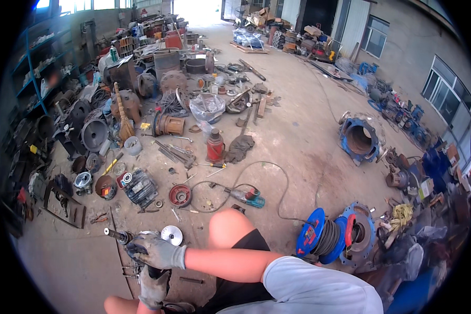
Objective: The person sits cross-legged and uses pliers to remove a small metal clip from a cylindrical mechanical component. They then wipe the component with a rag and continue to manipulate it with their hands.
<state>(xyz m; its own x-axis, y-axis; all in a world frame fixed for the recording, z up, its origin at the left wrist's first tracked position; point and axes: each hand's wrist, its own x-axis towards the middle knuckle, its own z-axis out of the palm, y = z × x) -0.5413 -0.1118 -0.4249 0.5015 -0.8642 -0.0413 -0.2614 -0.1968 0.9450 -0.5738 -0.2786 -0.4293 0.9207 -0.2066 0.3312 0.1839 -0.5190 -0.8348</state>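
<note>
My right hand point(159, 252), in a grey work glove, reaches across from the right and curls over the dark end of a metal shaft point(119, 235). The shaft's bare steel tip points left. Just below, my gloved left hand point(154, 289) is closed around something dark, mostly hidden by the gloves. A round silver metal disc point(171, 235) lies on the floor beyond my right wrist. Farther off are a red ring-shaped flange point(180, 195), a finned grey motor housing point(139, 189) and a green power tool point(254, 198) with a cord.
A blue cable reel point(311, 233) stands right of my knee, beside a large round flange point(361, 230). A blue pump casing point(358, 137) sits farther right. A red thermos flask point(215, 146) stands ahead, near a broom point(124, 118). Machine parts crowd the left side.
</note>
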